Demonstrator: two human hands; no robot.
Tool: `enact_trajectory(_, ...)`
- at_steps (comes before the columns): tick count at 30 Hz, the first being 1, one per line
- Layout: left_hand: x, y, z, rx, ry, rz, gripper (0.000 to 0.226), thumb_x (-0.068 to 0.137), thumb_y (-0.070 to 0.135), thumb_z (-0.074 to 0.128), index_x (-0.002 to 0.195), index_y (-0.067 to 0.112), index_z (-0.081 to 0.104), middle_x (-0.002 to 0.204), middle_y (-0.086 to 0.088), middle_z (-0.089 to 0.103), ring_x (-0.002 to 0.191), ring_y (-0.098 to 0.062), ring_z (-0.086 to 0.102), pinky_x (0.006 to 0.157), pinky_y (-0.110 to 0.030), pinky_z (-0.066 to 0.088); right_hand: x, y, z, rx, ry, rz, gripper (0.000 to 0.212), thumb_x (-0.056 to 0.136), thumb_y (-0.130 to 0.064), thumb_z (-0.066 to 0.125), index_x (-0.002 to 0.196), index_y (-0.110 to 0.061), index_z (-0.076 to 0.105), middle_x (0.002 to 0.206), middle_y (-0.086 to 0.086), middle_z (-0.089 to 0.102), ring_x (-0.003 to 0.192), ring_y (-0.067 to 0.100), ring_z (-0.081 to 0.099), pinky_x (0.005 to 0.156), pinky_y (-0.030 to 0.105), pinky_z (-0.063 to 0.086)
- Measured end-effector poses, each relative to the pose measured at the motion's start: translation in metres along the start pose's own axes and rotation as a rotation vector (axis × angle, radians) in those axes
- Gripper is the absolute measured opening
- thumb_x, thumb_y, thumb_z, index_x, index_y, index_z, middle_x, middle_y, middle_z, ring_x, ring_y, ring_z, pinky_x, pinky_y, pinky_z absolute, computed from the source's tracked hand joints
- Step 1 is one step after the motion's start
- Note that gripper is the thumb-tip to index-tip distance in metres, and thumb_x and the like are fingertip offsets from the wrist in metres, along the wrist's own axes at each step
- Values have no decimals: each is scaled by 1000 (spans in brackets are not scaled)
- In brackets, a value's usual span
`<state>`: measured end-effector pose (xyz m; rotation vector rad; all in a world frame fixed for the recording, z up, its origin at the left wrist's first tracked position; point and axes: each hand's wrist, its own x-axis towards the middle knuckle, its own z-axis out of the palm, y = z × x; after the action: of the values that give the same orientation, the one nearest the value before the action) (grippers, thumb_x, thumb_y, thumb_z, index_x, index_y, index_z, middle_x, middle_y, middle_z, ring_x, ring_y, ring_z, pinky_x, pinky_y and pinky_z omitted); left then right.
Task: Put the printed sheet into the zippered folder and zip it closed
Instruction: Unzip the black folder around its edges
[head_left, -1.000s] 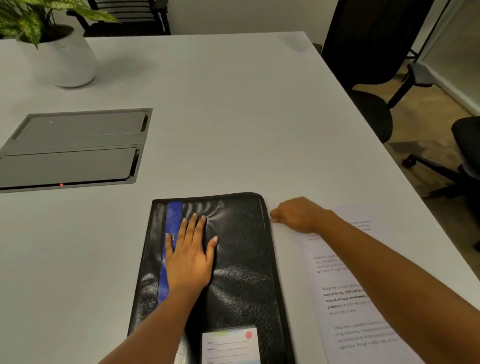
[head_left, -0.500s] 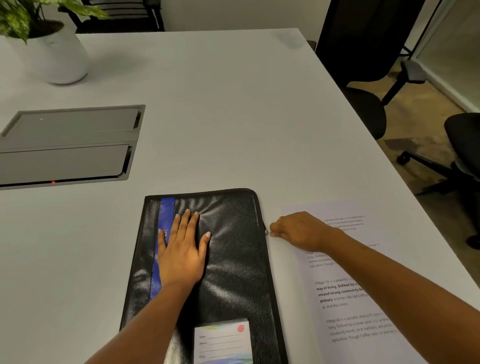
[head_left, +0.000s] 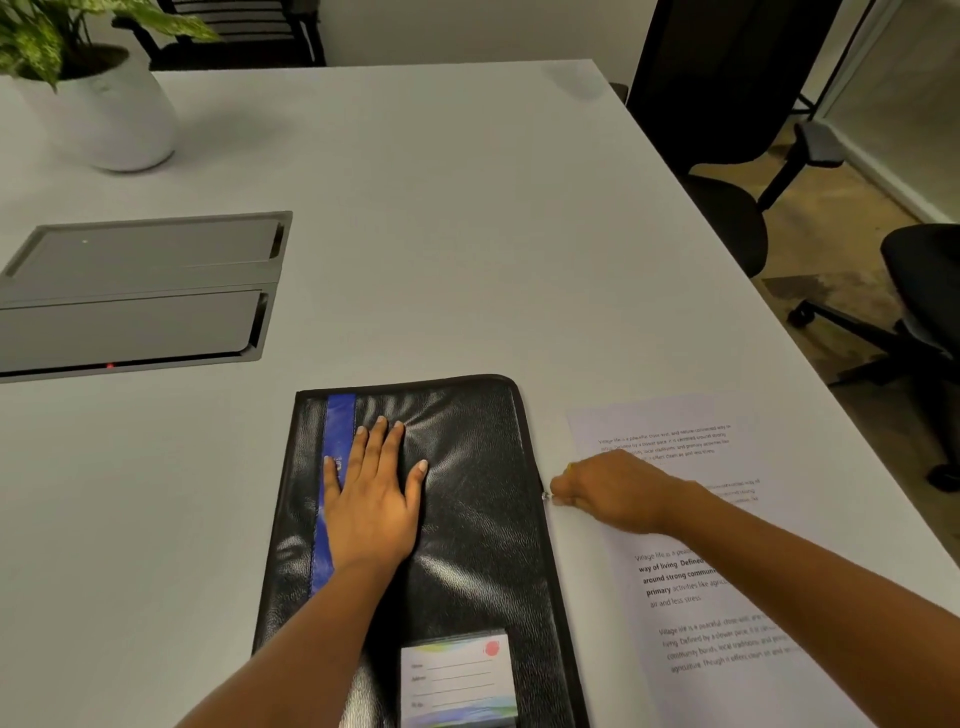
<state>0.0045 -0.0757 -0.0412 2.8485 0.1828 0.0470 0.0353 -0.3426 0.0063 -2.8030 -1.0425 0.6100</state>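
- Head view: left hand (head_left: 369, 499) spread flat on zippered folder (head_left: 478, 530); right hand (head_left: 618, 493) seemingly pinches its zipper pull (head_left: 545, 497).
- Printed sheet (head_left: 727, 629) lies just beside it — still outside.
- A hard tug could snag the zipper — dragging the folder askew.

Dim, even indoor light, seemingly from overhead. The desk (head_left: 467, 234) reads flat grey, with a soft faint shadow beside the pot (head_left: 114, 119). Sheen patches on the black folder (head_left: 467, 519), tiny glint at the zipper pull (head_left: 545, 496). The chairs (head_left: 727, 78) top right sink into black. Wide-angle bending at edges. Text on the printed sheet (head_left: 701, 613) soft and smeared; whole frame slightly blurry.
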Motion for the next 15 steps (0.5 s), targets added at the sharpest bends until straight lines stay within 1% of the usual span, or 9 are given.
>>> enact_trajectory(2, 0, 0, 0, 4, 1, -4, 59, 93, 54, 21, 147, 31, 15, 157, 10, 11, 145, -8, 3, 118, -43, 0, -8, -3, 7, -3, 9, 14, 32, 99, -33, 30, 94, -14, 56, 86, 9, 62, 68, 19, 50, 64, 29, 36)
enact_trajectory(5, -1, 1, -1, 8, -3, 6, 58, 93, 53, 22, 147, 31, 15, 157, 10, 10, 145, -8, 3, 118, -43, 0, -13, -6, 12, 8, 9, 25, 31, 99, -32, 31, 96, -14, 56, 87, 9, 62, 74, 23, 57, 66, 30, 39)
enact_trajectory(8, -1, 2, -1, -2, -5, 6, 57, 94, 52, 25, 146, 30, 17, 157, 9, 12, 145, -8, 3, 118, -45, 1, -16, -7, 15, 46, 24, 33, 30, 99, -31, 33, 95, -13, 57, 86, 9, 62, 75, 24, 58, 65, 29, 37)
enact_trajectory(10, -1, 2, -1, -2, -2, 8, 57, 94, 52, 25, 146, 30, 17, 157, 9, 12, 145, -9, 3, 118, -45, 1, -17, -8, 15, 50, 27, 32, 30, 98, -29, 33, 95, -13, 57, 86, 10, 62, 73, 23, 56, 64, 28, 35)
enact_trajectory(12, 0, 2, -1, 1, -4, 7, 57, 94, 51, 25, 147, 29, 17, 157, 9, 12, 145, -9, 3, 118, -45, 0, -17, -11, 15, 49, 35, 37, 30, 98, -28, 33, 95, -12, 57, 84, 10, 61, 68, 19, 51, 64, 30, 37)
enact_trajectory(15, 0, 3, -2, 2, -7, 10, 57, 95, 51, 24, 147, 28, 16, 157, 8, 11, 145, -9, 3, 118, -45, 0, -18, -14, 21, 79, 87, 105, 30, 99, -26, 32, 96, -12, 58, 78, 7, 58, 66, 16, 46, 62, 29, 37)
